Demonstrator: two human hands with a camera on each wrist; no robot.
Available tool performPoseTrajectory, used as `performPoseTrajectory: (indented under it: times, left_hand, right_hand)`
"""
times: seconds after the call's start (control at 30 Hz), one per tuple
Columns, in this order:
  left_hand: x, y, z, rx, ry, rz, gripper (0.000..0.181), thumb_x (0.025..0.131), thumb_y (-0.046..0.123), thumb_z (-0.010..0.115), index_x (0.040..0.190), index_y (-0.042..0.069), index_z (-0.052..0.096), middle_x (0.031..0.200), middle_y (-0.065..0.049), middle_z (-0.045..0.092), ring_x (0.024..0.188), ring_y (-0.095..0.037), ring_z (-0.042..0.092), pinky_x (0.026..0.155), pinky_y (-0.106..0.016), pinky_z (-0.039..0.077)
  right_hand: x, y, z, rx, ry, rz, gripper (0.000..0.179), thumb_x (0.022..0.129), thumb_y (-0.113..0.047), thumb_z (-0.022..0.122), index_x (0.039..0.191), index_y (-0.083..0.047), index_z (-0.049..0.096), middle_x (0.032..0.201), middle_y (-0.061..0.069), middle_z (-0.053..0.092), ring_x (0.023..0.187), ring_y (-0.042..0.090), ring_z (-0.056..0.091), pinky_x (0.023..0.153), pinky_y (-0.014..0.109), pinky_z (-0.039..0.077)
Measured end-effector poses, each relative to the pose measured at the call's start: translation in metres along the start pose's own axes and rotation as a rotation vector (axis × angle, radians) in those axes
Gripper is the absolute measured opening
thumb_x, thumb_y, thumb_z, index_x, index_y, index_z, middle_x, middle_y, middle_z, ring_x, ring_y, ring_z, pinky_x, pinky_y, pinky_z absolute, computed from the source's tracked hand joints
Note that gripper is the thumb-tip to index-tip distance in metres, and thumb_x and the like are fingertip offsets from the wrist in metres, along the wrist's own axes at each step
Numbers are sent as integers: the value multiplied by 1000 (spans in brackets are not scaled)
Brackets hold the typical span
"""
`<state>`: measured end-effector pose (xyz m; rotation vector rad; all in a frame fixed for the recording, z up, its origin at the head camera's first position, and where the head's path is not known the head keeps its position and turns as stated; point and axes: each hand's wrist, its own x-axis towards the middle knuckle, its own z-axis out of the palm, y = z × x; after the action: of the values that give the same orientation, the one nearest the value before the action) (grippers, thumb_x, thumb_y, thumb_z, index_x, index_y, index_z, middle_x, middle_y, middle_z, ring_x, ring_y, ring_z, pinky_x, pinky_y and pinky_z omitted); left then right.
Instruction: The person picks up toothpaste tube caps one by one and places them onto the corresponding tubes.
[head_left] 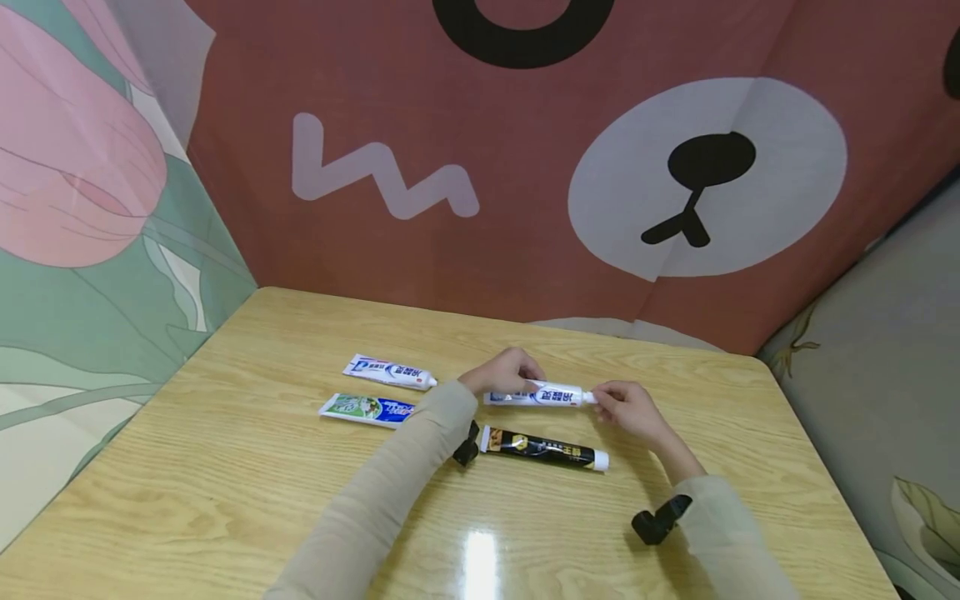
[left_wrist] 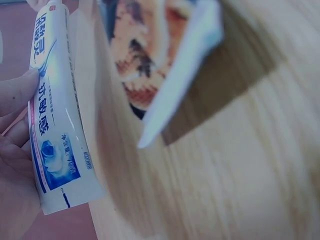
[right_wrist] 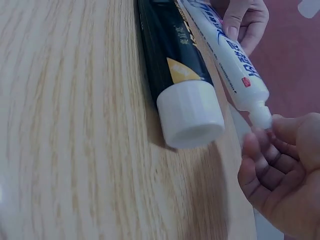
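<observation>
My left hand [head_left: 504,372] grips the body of a white and blue toothpaste tube [head_left: 558,394], its thumb lying across the printed front in the left wrist view. The tube's flat crimped end points left and its small white cap [right_wrist: 260,118] points right. At that cap, my right hand [head_left: 632,408] pinches with thumb and forefinger, the other fingers loosely curled below. Nearer to me, a black toothpaste tube [head_left: 536,447] with a wide white cap [right_wrist: 191,114] lies on the table, just in front of the held tube.
Left of my left hand, a second white and blue toothpaste tube [head_left: 386,372] lies on the wooden table [head_left: 225,467]. A green and blue tube [head_left: 363,407] lies in front of it, partly covered by my left sleeve. A printed cloth [head_left: 420,267] hangs behind the table.
</observation>
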<state>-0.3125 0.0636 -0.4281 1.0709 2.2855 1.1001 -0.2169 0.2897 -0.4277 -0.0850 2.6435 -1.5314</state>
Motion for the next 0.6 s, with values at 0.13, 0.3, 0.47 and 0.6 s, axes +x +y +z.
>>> performPoseTrajectory:
  times: [0.13, 0.3, 0.47, 0.6]
  left_hand:
    - [-1, 3, -1, 23, 0, 8, 14, 83, 1, 63, 96, 2, 70, 85, -3, 67, 70, -9, 59, 65, -20, 48]
    - [-1, 6, -2, 13, 5, 10, 14, 83, 0, 64, 96, 1, 70, 85, -4, 68, 70, -9, 59, 66, -20, 48]
    - [-1, 5, -3, -25, 10, 10, 14, 83, -1, 63, 94, 1, 70, 82, -3, 68, 67, -10, 58, 63, -21, 48]
    - [-2, 5, -4, -32, 19, -14, 14, 83, 0, 63, 95, 2, 70, 81, -1, 68, 67, -10, 59, 63, -21, 48]
  right_hand:
    - [2, -1, 3, -58, 24, 3, 31, 98, -11, 41, 81, 11, 57, 62, 10, 51, 51, 12, 43, 46, 23, 39]
    - [5, -2, 6, -112, 62, 35, 42, 99, -19, 39, 72, 9, 55, 55, 5, 47, 48, 13, 41, 45, 24, 36]
    - [2, -2, 5, 36, 70, 49, 35, 99, -20, 40, 100, 11, 56, 77, 15, 59, 64, 21, 57, 55, 29, 48]
    - [-2, -3, 3, 162, 42, 16, 29, 93, -12, 51, 107, 14, 52, 87, 23, 61, 72, 25, 62, 61, 33, 52]
